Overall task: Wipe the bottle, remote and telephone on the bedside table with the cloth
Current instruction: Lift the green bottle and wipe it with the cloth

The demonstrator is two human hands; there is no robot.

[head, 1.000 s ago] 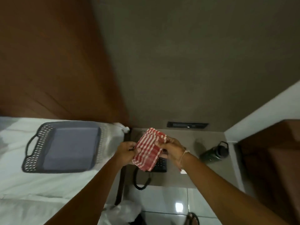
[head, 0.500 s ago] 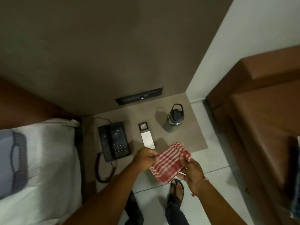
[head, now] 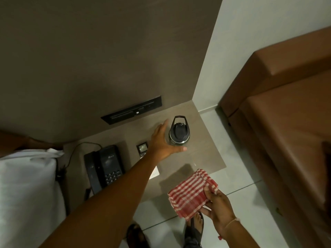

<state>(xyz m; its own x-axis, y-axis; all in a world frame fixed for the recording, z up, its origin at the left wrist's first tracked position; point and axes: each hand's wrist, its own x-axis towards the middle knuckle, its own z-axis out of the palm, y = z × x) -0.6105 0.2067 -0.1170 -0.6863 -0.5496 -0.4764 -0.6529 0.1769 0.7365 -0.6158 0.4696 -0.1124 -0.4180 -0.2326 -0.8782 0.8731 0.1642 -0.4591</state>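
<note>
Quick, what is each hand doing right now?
Left hand: open, fingers spread beside the bottle, not yet gripping it.
Right hand: closed on the folded cloth.

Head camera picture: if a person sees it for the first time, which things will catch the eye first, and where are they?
First the red and white checked cloth, folded in the right hand low over the floor at the table's front edge. Next the left hand, open and reaching across the bedside table to the dark bottle standing near the wall corner. The black telephone sits at the left, by the bed.
</note>
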